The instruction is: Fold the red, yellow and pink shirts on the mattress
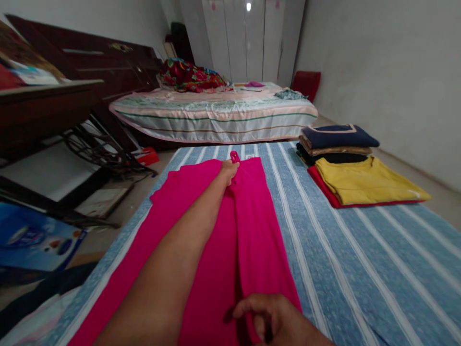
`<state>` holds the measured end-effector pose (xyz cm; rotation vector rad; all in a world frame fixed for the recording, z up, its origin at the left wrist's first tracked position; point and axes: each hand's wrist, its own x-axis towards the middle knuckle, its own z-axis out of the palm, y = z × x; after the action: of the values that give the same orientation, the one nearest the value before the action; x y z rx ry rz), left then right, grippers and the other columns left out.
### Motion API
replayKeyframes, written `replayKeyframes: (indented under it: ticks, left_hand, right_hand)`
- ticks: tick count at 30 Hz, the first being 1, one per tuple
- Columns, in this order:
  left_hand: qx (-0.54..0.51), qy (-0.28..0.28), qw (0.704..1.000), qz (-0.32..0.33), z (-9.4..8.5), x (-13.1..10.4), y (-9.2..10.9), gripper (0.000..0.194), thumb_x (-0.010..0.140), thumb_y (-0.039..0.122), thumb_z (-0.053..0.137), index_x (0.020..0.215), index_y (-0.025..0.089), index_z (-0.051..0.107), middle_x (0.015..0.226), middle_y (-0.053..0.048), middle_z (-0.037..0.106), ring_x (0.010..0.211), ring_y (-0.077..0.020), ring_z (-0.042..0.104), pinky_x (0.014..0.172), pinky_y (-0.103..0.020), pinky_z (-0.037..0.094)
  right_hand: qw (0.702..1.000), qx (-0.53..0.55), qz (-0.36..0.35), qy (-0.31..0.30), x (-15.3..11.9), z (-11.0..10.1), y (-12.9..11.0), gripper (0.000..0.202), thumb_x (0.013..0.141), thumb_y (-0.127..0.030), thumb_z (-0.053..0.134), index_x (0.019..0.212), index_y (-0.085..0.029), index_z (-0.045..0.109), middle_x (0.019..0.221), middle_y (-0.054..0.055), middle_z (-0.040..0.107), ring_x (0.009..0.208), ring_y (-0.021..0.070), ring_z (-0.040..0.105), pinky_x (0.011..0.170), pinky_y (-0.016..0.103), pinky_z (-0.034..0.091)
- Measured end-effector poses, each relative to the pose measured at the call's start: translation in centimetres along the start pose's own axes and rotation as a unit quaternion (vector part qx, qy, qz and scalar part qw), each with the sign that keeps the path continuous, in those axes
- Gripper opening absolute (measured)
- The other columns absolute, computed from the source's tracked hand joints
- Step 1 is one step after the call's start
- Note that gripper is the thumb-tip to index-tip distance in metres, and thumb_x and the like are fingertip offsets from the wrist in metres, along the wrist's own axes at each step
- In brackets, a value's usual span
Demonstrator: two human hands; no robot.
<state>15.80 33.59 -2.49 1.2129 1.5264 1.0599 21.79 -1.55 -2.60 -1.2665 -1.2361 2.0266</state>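
Note:
A bright pink shirt (212, 269) lies spread lengthwise on the striped bed sheet, its right side folded inward in a long strip. My left hand (229, 172) reaches to the far end and is closed on the cloth by the neckline, where a small loop of fabric sticks up. Close to me, my right hand (279, 317) is curled at the edge of the folded strip, with the cloth at its fingers. The fingertips are partly hidden. The nearest end of the shirt runs out of view under my left forearm.
To the right sit folded clothes: a yellow garment (370, 180) over a red one, and behind it a stack topped by a navy garment (340, 136). Blue striped sheet (345, 278) lies beneath. Beyond is another bed (216, 113); a dark table (46, 98) stands left.

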Motion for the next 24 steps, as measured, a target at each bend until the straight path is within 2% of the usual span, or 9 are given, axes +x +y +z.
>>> replayKeyframes:
  ticks: [6,10,14,19,24]
  left_hand:
    - [0.049,0.026,0.998,0.006,-0.6,0.4,-1.9,0.013,0.070,0.017,0.066,0.062,0.015,0.054,0.055,0.004,0.047,0.052,-0.0102,0.047,0.049,-0.020,0.034]
    - [0.055,0.038,0.998,0.022,-0.8,0.6,-1.7,0.012,0.068,0.016,0.066,0.063,0.015,0.055,0.055,0.004,0.044,0.051,-0.0091,0.045,0.048,-0.019,0.031]
    - [0.063,0.043,0.996,0.042,-0.7,0.7,-1.0,0.014,0.067,0.014,0.066,0.059,0.014,0.055,0.050,0.005,0.040,0.047,-0.0076,0.041,0.044,-0.018,0.027]
    - [0.074,0.056,0.994,0.054,-0.8,0.5,-1.6,0.025,0.064,0.014,0.068,0.050,0.016,0.048,0.046,0.006,0.033,0.047,-0.0073,0.036,0.045,-0.019,0.023]
    - [0.065,0.072,0.993,0.070,-1.1,0.8,-1.8,0.020,0.066,0.013,0.064,0.053,0.016,0.049,0.048,0.007,0.035,0.048,-0.0076,0.036,0.046,-0.019,0.024]
  right_hand:
    - [0.997,-0.002,0.063,0.046,-0.8,1.6,-0.4,0.048,0.058,-0.008,0.073,0.104,-0.019,0.066,0.050,-0.013,0.035,0.042,0.0030,0.029,0.039,0.020,0.015]
    - [0.997,-0.010,0.069,0.043,-0.7,1.8,-0.5,0.048,0.060,-0.010,0.072,0.107,-0.019,0.065,0.051,-0.012,0.035,0.043,0.0033,0.030,0.040,0.020,0.018]
    - [0.999,-0.012,0.042,0.021,-0.4,1.3,-0.4,0.046,0.059,-0.016,0.076,0.105,-0.020,0.067,0.054,-0.011,0.037,0.047,0.0041,0.033,0.042,0.018,0.022]
    - [0.999,-0.019,0.039,0.018,0.7,1.3,1.2,0.049,0.057,-0.018,0.078,0.104,-0.021,0.067,0.052,-0.011,0.037,0.046,0.0047,0.034,0.044,0.018,0.026]
    - [0.999,-0.010,0.037,0.019,1.1,1.3,1.8,0.048,0.056,-0.020,0.080,0.103,-0.023,0.069,0.053,-0.011,0.038,0.048,0.0050,0.034,0.045,0.017,0.028]
